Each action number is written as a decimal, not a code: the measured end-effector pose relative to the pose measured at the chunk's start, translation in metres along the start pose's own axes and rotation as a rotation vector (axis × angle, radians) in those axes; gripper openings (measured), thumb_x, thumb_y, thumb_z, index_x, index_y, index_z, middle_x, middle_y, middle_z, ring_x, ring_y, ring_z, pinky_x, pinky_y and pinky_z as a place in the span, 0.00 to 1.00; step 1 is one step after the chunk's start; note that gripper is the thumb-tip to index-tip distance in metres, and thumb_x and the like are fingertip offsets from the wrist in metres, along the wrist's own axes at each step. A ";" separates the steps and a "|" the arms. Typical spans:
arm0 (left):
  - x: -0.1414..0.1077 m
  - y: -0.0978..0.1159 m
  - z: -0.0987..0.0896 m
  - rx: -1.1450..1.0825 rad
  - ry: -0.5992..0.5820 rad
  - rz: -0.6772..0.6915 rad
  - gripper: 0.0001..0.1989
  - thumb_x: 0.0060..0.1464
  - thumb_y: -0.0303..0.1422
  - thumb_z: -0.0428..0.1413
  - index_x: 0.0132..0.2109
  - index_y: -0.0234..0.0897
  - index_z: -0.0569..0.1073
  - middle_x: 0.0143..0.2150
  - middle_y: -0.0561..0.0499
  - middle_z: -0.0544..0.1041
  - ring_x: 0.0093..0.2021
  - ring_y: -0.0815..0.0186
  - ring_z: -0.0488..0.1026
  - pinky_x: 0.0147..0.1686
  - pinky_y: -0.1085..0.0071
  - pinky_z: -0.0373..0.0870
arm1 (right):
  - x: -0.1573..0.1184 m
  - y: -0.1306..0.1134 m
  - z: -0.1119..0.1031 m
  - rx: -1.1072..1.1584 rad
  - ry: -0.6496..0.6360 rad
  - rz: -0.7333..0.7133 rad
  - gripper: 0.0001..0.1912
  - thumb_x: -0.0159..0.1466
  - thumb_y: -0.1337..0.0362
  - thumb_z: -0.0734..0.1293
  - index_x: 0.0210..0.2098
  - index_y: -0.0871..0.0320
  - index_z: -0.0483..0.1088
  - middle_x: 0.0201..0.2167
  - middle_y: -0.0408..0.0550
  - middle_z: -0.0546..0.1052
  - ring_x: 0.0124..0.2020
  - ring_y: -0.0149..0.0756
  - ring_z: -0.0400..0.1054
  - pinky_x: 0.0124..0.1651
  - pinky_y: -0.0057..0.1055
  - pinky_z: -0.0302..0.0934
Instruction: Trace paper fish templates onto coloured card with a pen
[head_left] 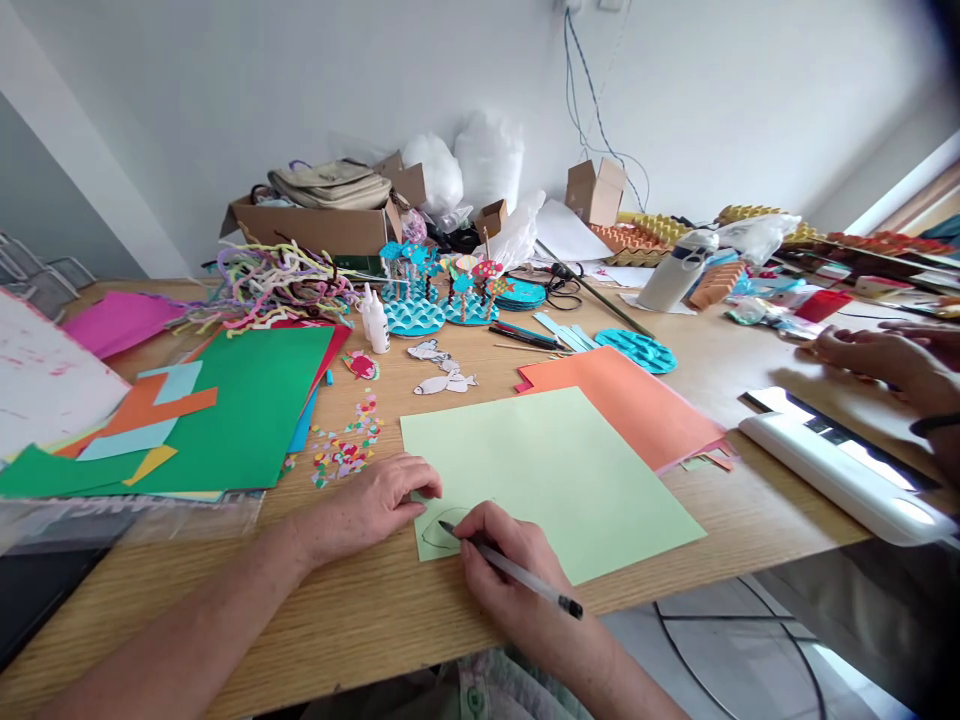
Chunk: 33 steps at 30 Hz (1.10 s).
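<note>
A pale green sheet of paper (pixel 547 470) lies on the wooden table in front of me, with a thin curved outline drawn near its lower left corner. My right hand (pixel 514 565) is closed around a pen (pixel 529 577), whose tip rests at that outline. Beside the drawing, my left hand (pixel 382 500) lies at the sheet's left edge with its fingers bent and a gap between thumb and forefinger; nothing shows in it. White fish cutouts (pixel 446 383) and a red fish cutout (pixel 361 365) lie beyond the sheet.
Colored paper scraps (pixel 349 450) and green paper (pixel 247 400) lie to the left. Orange paper (pixel 622 400) sits under the pale sheet. A glue bottle (pixel 374 322) stands near blue wave-shaped crafts (pixel 412 315). At right, another person's hands are near a white device (pixel 840 480).
</note>
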<state>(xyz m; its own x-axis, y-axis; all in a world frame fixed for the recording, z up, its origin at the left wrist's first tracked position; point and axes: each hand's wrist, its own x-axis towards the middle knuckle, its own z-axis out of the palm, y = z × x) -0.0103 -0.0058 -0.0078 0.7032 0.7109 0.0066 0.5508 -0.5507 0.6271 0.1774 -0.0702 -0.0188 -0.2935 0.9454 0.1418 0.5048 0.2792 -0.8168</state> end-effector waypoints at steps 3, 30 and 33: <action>0.000 0.001 0.000 -0.003 -0.002 -0.001 0.10 0.51 0.20 0.50 0.37 0.38 0.68 0.37 0.54 0.70 0.39 0.67 0.67 0.40 0.73 0.62 | 0.001 0.000 0.000 -0.005 -0.007 -0.005 0.06 0.55 0.73 0.58 0.29 0.57 0.63 0.17 0.36 0.64 0.18 0.25 0.57 0.24 0.21 0.51; 0.002 0.001 -0.001 0.017 -0.027 0.017 0.11 0.51 0.19 0.51 0.39 0.37 0.69 0.39 0.53 0.72 0.42 0.66 0.67 0.43 0.72 0.62 | -0.002 -0.003 -0.005 -0.016 -0.023 -0.018 0.07 0.53 0.75 0.56 0.26 0.56 0.59 0.17 0.36 0.61 0.19 0.26 0.54 0.24 0.22 0.48; 0.002 0.001 -0.001 0.013 -0.027 0.017 0.11 0.51 0.19 0.51 0.39 0.38 0.69 0.39 0.53 0.72 0.42 0.67 0.67 0.43 0.72 0.62 | -0.003 -0.002 -0.005 0.004 -0.024 -0.026 0.08 0.52 0.75 0.56 0.25 0.56 0.59 0.17 0.35 0.61 0.19 0.26 0.54 0.24 0.22 0.48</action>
<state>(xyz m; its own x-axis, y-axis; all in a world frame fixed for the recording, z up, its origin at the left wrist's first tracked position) -0.0092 -0.0042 -0.0063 0.7243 0.6895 -0.0034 0.5439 -0.5684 0.6173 0.1815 -0.0727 -0.0145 -0.3261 0.9335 0.1492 0.4936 0.3028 -0.8153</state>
